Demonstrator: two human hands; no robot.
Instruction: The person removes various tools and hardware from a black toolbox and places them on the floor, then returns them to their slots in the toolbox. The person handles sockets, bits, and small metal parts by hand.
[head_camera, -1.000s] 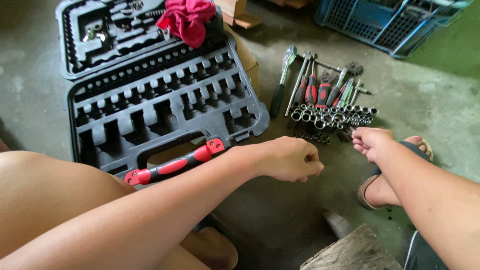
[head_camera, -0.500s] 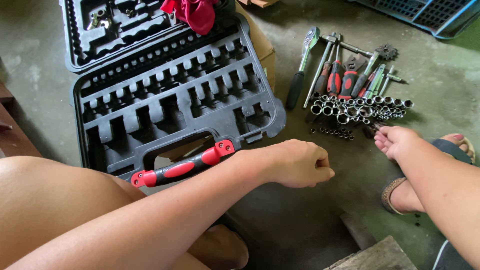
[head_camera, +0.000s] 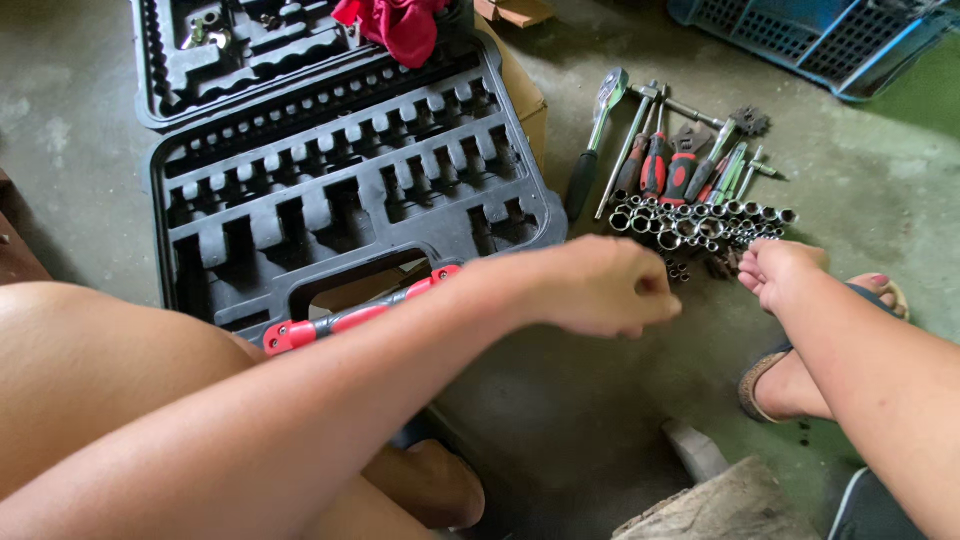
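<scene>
Concrete floor (head_camera: 600, 420), grey, stained. One black tool case (head_camera: 340, 200) lies open, slots mostly empty, a red rag (head_camera: 395, 25) in its lid. Sockets (head_camera: 700, 225) sit in roughly two rows running left-right, too many to count, just right of the case. One ratchet (head_camera: 598, 140) points away, handle toward the viewer. Left hand (head_camera: 600, 285) is fisted, contents hidden. Right hand (head_camera: 780, 272) is curled at the sockets; grip unclear.

Matt black moulded plastic forms the open tool case (head_camera: 330, 190), its handle (head_camera: 360, 312) glossy red. Sockets (head_camera: 700, 225) and ratchet (head_camera: 598, 130) gleam as polished metal. The concrete floor (head_camera: 620, 400) looks rough; the red rag (head_camera: 395, 25) is cloth.
</scene>
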